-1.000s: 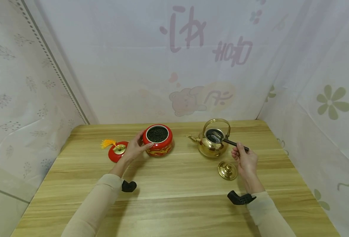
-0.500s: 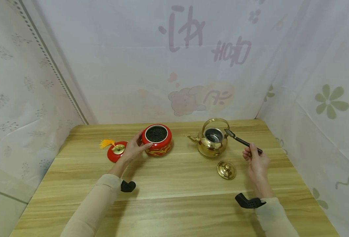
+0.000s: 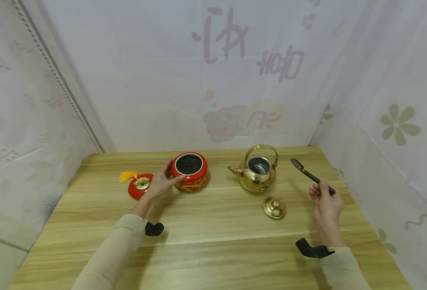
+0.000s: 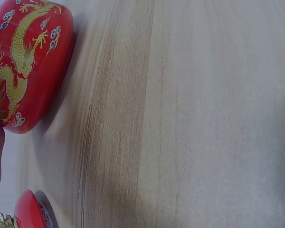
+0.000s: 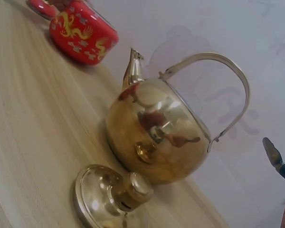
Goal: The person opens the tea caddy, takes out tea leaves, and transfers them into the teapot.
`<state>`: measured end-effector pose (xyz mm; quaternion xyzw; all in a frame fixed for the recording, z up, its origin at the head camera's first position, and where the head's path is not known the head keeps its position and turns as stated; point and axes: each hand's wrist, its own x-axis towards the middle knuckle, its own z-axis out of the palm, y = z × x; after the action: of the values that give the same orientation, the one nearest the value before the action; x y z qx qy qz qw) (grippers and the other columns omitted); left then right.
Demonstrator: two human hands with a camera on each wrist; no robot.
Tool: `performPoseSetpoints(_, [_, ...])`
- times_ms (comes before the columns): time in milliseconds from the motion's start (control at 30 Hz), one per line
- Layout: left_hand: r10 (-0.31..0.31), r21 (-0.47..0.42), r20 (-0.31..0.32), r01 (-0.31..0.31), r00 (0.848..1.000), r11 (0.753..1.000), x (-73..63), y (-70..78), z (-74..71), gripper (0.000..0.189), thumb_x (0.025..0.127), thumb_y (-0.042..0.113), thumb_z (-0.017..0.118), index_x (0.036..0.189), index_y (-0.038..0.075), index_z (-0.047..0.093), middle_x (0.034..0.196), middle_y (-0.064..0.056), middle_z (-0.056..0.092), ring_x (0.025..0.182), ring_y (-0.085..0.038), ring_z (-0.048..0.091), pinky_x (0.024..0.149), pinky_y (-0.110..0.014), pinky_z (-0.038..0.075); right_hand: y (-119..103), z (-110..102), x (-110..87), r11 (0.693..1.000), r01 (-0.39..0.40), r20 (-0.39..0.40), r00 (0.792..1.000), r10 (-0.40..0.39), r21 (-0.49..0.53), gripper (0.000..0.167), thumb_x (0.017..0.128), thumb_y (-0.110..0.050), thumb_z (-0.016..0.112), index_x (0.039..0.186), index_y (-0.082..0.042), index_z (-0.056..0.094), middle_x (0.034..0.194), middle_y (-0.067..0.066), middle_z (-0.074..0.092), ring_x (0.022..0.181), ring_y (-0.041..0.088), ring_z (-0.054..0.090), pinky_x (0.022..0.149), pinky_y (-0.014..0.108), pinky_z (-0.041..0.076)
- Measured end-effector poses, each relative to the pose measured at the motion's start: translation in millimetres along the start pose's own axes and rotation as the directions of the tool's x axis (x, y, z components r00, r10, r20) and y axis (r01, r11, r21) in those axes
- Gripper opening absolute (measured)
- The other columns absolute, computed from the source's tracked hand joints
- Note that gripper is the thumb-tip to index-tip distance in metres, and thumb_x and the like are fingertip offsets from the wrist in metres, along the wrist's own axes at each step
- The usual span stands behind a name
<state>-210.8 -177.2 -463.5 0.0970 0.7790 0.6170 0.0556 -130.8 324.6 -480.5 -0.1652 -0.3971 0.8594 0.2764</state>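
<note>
Left hand (image 3: 161, 182) on the jar (image 3: 193, 183), right hand (image 3: 328, 205) on the scoop (image 3: 311, 176)

The red lid (image 3: 135, 191) lies on the table (image 3: 213, 257), well to the left of the kettle (image 3: 256, 180). It has a gold bit on top and a yellow tassel (image 3: 127, 176) that points away from the kettle. Next comes the left hand. It holds the jar by the side that is far from the kettle, with the thumb in front, near the rim. Its fingertips are hidden. The jar sits upright to the left of the kettle, with a gap between them. It is red with gold dragons, and dark leaves (image 3: 189, 164) lie inside its white rim. The kettle is shiny gold and stands upright. Its spout points at the jar, and its handle makes a loop on top. A pale cloth (image 3: 162, 80) with a pink bear hangs behind the kettle. The gold lid (image 3: 275, 208) lies just in front of the kettle, a bit to the right, knob up. Last, the scoop is up off the table, right of the kettle and not touching it. The right hand pinches its black stem.
</note>
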Motion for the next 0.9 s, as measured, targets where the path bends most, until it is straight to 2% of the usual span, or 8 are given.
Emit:
performPoseSetpoints(133, [-0.021, -0.026, 0.002, 0.021, 1.000, 0.999, -4.2, 7.9, 0.4, 0.086, 0.087, 0.012, 0.067, 0.150, -0.002, 0.009, 0.155, -0.020, 0.014, 0.143, -0.032, 0.016, 0.116, -0.044, 0.020, 22.0, -35.8, 32.3, 1.000, -0.006, -0.056, 0.998, 0.007, 0.012, 0.041, 0.076, -0.014, 0.079, 0.109, 0.004, 0.063, 0.083, 0.014, 0.070, 0.068, 0.022, 0.069, 0.058, 0.029, 0.058])
performPoseSetpoints(233, [0.005, -0.027, 0.010, -0.005, 1.000, 1.000, -4.0, 8.4, 1.7, 0.087, 0.087, 0.013, 0.067, 0.148, -0.006, 0.008, 0.154, -0.025, 0.012, 0.143, -0.035, 0.011, 0.115, -0.047, 0.016, 24.0, -42.8, 35.7, 1.000, -0.010, -0.087, 0.996, 0.012, 0.017, 0.041, 0.075, -0.014, 0.079, 0.109, 0.003, 0.063, 0.085, 0.014, 0.069, 0.069, 0.023, 0.069, 0.059, 0.029, 0.058])
performPoseSetpoints(300, [0.027, -0.003, -0.003, -0.027, 1.000, 1.000, -4.1, 8.8, 3.2, 0.088, 0.087, 0.018, 0.068, 0.148, -0.006, 0.010, 0.154, -0.025, 0.012, 0.143, -0.035, 0.011, 0.116, -0.047, 0.016, 15.9, -35.6, 24.9, 1.000, -0.013, -0.090, 0.996, 0.011, -0.027, 0.035, 0.078, -0.015, 0.077, 0.106, 0.001, 0.064, 0.082, 0.012, 0.070, 0.069, 0.020, 0.069, 0.059, 0.028, 0.058])
performPoseSetpoints(433, [0.077, 0.053, -0.068, -0.073, 0.995, 0.996, -4.5, 5.1, 6.1, 0.091, 0.084, 0.029, 0.071, 0.149, -0.001, 0.015, 0.155, -0.019, 0.016, 0.143, -0.030, 0.016, 0.115, -0.042, 0.020, -10.0, -1.6, -10.2, 0.995, -0.042, -0.140, 0.990, 0.029, -0.090, 0.019, 0.083, -0.013, 0.071, 0.096, -0.001, 0.063, 0.072, 0.006, 0.069, 0.062, 0.014, 0.067, 0.056, 0.023, 0.057])
performPoseSetpoints(533, [0.095, 0.064, -0.126, -0.087, 0.988, 0.994, -8.9, 10.9, 10.3, 0.087, 0.084, 0.026, 0.072, 0.149, 0.002, 0.020, 0.155, -0.016, 0.021, 0.143, -0.027, 0.020, 0.115, -0.041, 0.022, -22.1, 18.5, -28.8, 0.993, -0.057, -0.175, 0.984, 0.038, -0.106, 0.012, 0.086, -0.010, 0.068, 0.091, -0.002, 0.062, 0.068, 0.005, 0.068, 0.059, 0.013, 0.066, 0.054, 0.022, 0.056])
performPoseSetpoints(633, [0.125, 0.019, -0.177, -0.123, 0.976, 0.992, -13.9, 18.1, 18.2, 0.080, 0.085, 0.014, 0.071, 0.148, 0.001, 0.024, 0.153, -0.017, 0.025, 0.142, -0.027, 0.022, 0.114, -0.040, 0.022, -22.2, 22.4, -31.9, 0.991, -0.042, -0.161, 0.987, 0.022, -0.125, 0.010, 0.087, -0.009, 0.066, 0.091, -0.003, 0.059, 0.069, 0.005, 0.068, 0.059, 0.012, 0.066, 0.055, 0.021, 0.056])
performPoseSetpoints(767, [0.178, -0.080, -0.223, -0.200, 0.958, 0.976, -21.9, 27.8, 38.5, 0.070, 0.083, -0.001, 0.068, 0.144, -0.002, 0.033, 0.149, -0.021, 0.032, 0.140, -0.028, 0.027, 0.114, -0.033, 0.024, -15.4, 21.1, -27.6, 0.986, -0.023, -0.170, 0.985, -0.005, -0.163, 0.014, 0.088, -0.010, 0.065, 0.094, -0.004, 0.055, 0.072, 0.005, 0.068, 0.060, 0.011, 0.065, 0.056, 0.021, 0.056])
performPoseSetpoints(900, [0.182, -0.151, -0.223, -0.218, 0.958, 0.964, -31.2, 34.8, 64.1, 0.063, 0.082, -0.005, 0.067, 0.139, -0.003, 0.040, 0.144, -0.021, 0.040, 0.136, -0.026, 0.035, 0.110, -0.022, 0.030, -4.6, 7.3, -15.0, 0.985, -0.045, -0.155, 0.988, 0.019, -0.165, 0.019, 0.086, -0.013, 0.069, 0.097, -0.005, 0.055, 0.076, 0.007, 0.069, 0.065, 0.014, 0.068, 0.058, 0.023, 0.057])
